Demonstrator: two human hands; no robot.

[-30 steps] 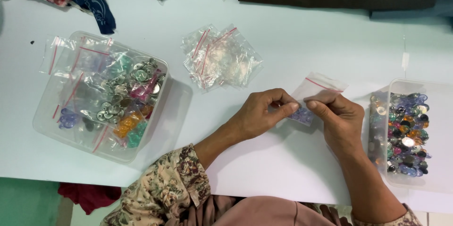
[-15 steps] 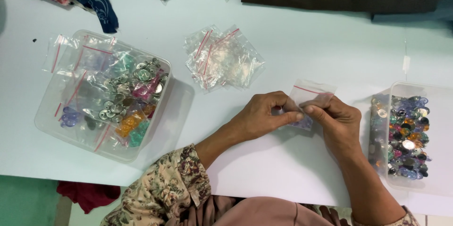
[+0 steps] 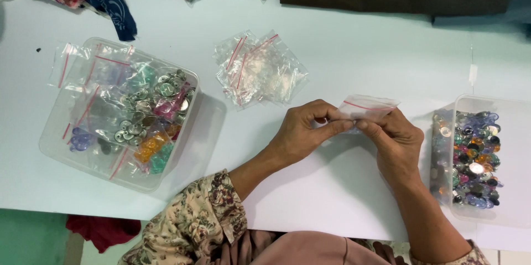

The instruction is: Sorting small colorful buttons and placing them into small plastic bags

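Hands: L (image 3: 301, 132) + R (image 3: 395, 140) pinch small zip bag (image 3: 368, 107); contents hidden by fingers.

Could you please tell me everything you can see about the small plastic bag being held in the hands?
The small plastic bag is clear, thin and slightly crinkled, with a red zip-seal stripe running along its upper edge. It is held just above the white table, between the two tubs. The left hand pinches its lower left corner and the right hand its lower right, hiding its lower part. Whether it holds anything cannot be seen.
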